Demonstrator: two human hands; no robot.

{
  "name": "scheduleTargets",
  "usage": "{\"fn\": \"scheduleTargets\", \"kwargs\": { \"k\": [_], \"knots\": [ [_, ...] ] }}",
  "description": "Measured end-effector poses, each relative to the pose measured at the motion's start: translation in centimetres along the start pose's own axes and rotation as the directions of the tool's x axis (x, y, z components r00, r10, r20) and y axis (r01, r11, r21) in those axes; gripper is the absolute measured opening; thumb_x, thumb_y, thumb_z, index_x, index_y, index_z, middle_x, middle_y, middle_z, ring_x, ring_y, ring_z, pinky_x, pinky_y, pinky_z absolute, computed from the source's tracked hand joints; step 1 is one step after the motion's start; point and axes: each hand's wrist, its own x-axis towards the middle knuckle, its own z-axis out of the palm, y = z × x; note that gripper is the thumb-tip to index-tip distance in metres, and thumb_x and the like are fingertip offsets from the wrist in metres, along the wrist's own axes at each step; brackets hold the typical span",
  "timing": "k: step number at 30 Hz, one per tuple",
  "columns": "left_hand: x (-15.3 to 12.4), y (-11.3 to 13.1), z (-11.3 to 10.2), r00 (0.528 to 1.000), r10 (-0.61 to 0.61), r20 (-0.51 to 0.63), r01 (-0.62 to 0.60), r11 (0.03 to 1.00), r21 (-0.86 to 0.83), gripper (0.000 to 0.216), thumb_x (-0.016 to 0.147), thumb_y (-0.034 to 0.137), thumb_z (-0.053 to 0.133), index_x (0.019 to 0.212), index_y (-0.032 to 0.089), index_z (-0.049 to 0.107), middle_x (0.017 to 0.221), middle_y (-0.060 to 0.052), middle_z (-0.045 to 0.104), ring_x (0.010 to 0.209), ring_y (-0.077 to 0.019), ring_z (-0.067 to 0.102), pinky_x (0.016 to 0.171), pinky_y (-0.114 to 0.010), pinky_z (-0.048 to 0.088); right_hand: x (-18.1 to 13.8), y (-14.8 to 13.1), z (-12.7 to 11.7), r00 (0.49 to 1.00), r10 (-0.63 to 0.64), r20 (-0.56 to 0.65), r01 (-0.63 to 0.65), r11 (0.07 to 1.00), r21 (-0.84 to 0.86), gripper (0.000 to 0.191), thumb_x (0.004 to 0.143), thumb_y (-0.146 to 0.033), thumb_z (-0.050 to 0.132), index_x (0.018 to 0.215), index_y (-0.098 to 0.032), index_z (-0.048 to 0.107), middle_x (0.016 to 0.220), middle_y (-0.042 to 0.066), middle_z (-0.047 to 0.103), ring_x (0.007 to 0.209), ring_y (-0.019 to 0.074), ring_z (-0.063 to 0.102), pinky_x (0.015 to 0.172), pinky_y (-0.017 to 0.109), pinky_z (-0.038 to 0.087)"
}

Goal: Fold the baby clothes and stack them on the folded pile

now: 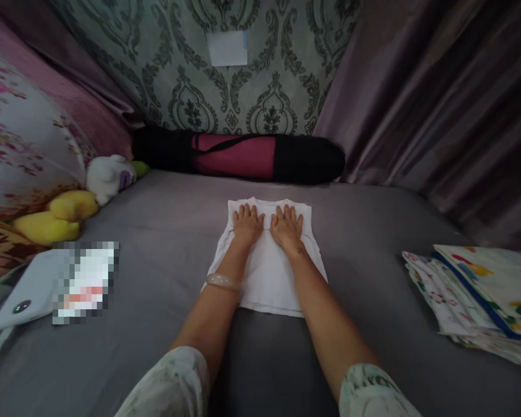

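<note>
A white folded garment lies flat on the grey bed sheet in the middle of the view. My left hand rests palm down on its far half, fingers stretched out flat. Right beside it, my right hand also lies flat on the cloth with fingers spread. The two hands almost touch each other near the garment's far edge. A pale bangle sits on my left wrist. Neither hand holds anything.
A black and pink rolled bag lies against the patterned wall at the back. Soft toys, white and yellow, sit at the left by a floral pillow. A stack of folded printed cloths lies at the right. Curtains hang on the right.
</note>
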Motion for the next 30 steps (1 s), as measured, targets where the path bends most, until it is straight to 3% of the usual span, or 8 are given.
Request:
{"fn": "scheduleTargets", "kwargs": {
  "k": [4,8,11,14,18,22,30],
  "knots": [
    [-0.3,-0.3,0.2,0.997,0.026,-0.069,-0.025,1.0,0.006,0.062,0.096,0.046,0.015,0.143,0.011,0.038,0.151,-0.015,0.034,0.141,-0.0286,0.025,0.114,-0.047,0.018,-0.3,0.1,-0.2,1.0,-0.009,-0.016,0.01,1.0,0.028,0.054,0.099,-0.038,0.019,0.145,-0.016,0.036,0.153,0.012,0.027,0.142,0.0282,0.016,0.111,0.052,0.01],
    [-0.3,-0.6,0.0,0.996,0.029,-0.08,-0.036,0.995,-0.09,0.062,0.097,0.047,0.014,0.142,0.011,0.038,0.149,-0.013,0.036,0.141,-0.0254,0.026,0.115,-0.045,0.018,-0.2,0.4,-0.8,0.999,-0.023,0.022,0.02,0.994,0.105,0.055,0.098,-0.038,0.019,0.144,-0.014,0.037,0.153,0.011,0.028,0.143,0.0247,0.014,0.113,0.049,0.008],
    [-0.1,-1.2,-1.2,0.999,0.035,-0.034,-0.041,0.984,-0.174,0.058,0.098,0.044,0.018,0.142,0.013,0.037,0.151,-0.011,0.035,0.141,-0.0203,0.026,0.113,-0.036,0.024,0.1,1.2,-1.8,0.989,-0.063,0.137,0.037,0.982,0.186,0.054,0.098,-0.038,0.02,0.146,-0.016,0.033,0.156,0.007,0.023,0.143,0.0206,0.013,0.114,0.047,0.01],
    [-0.3,-2.9,-3.4,0.999,0.023,-0.033,-0.028,0.982,-0.186,0.051,0.097,0.039,0.026,0.138,0.014,0.043,0.146,-0.013,0.043,0.135,-0.0182,0.037,0.108,-0.03,0.032,-0.7,2.8,-3.1,0.987,-0.105,0.118,0.081,0.978,0.192,0.051,0.098,-0.031,0.022,0.145,-0.018,0.035,0.155,0.005,0.026,0.141,0.0177,0.019,0.114,0.042,0.014],
    [-2.2,-7.0,-6.0,0.988,-0.15,0.027,0.152,0.978,-0.145,0.037,0.092,0.039,0.04,0.115,0.021,0.063,0.121,-0.011,0.064,0.118,-0.0249,0.055,0.099,-0.039,0.041,-4.0,6.0,-4.3,0.977,-0.212,-0.003,0.212,0.973,0.092,0.04,0.093,-0.021,0.036,0.125,-0.021,0.059,0.139,0.007,0.047,0.125,0.0215,0.039,0.104,0.036,0.027],
    [-4.9,-10.0,-6.6,0.951,-0.292,0.106,0.305,0.941,-0.147,0.03,0.086,0.04,0.05,0.098,0.019,0.069,0.11,-0.013,0.068,0.109,-0.0289,0.059,0.093,-0.043,0.044,-7.3,8.8,-4.4,0.968,-0.245,-0.048,0.245,0.969,0.009,0.033,0.091,-0.024,0.043,0.113,-0.024,0.067,0.132,0.009,0.05,0.117,0.0259,0.042,0.096,0.039,0.032],
    [-5.7,-8.7,-5.7,0.9,-0.373,0.223,0.421,0.875,-0.237,0.026,0.074,0.043,0.066,0.086,0.02,0.067,0.096,-0.012,0.07,0.102,-0.0292,0.062,0.084,-0.038,0.047,-8.9,9.7,-4.1,0.964,-0.261,-0.042,0.257,0.963,-0.082,0.038,0.095,-0.029,0.037,0.126,-0.027,0.059,0.138,0.009,0.046,0.121,0.028,0.039,0.096,0.042,0.032]
  ]
}}
